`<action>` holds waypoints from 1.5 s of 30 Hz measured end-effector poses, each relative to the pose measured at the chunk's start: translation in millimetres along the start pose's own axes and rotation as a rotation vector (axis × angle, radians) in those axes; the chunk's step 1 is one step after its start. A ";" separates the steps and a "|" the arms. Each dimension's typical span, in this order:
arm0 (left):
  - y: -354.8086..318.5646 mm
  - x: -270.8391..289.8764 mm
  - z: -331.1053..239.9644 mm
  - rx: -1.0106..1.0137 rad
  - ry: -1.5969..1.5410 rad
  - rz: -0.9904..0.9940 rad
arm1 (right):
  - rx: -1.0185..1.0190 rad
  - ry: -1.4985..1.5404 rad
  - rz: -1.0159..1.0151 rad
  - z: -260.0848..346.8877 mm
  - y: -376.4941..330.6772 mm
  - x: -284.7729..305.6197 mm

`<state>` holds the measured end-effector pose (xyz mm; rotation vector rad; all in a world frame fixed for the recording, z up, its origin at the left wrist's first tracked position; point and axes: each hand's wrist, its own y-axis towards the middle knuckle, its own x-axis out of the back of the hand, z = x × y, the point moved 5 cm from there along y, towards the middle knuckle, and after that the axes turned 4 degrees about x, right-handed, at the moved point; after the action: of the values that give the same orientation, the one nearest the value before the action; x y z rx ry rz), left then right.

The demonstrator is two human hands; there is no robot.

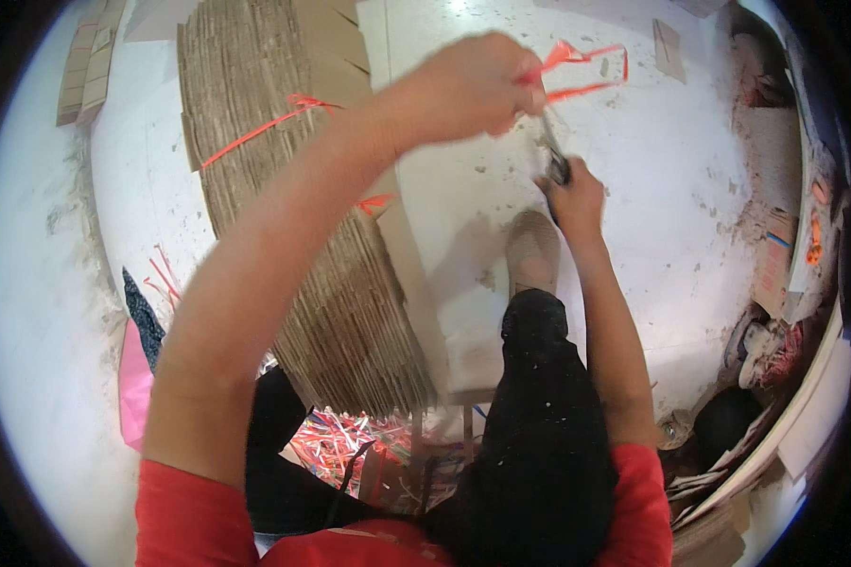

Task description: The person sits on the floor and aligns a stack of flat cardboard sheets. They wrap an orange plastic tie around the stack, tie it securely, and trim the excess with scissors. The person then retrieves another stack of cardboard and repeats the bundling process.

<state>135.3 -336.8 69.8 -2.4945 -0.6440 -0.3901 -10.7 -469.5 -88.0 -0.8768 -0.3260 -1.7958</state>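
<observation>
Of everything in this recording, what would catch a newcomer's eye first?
Probably the big cardboard stack left of centre, with orange-pink ribbon across it. At the top, the left hand holds a bright ribbon loop; the right hand below grips a dark-handled tool. Colourful scraps fill the lower middle.

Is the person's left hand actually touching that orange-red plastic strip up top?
Touching. The head view shows the left hand closed on the orange-red strip, which loops out to the right from between the fingers.
</observation>
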 end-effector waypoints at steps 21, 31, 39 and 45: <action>-63.8 -209.3 -25.8 -0.265 0.471 0.218 | -0.326 1.646 -0.175 -43.9 -117.5 113.7; -274.7 79.8 138.2 0.261 -0.046 -1.320 | -0.215 -0.616 -0.107 -193.1 -166.6 135.2; -311.4 26.8 310.0 0.501 -1.061 -1.038 | -0.315 0.668 0.361 33.0 12.1 -30.2; -276.4 5.9 334.0 0.385 -1.356 -1.027 | -0.505 0.752 0.504 102.2 40.7 -154.7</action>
<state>44.4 57.8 -85.0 -1.5416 -2.1971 1.1038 93.7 -317.3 -132.5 -0.4857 0.7914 -1.6004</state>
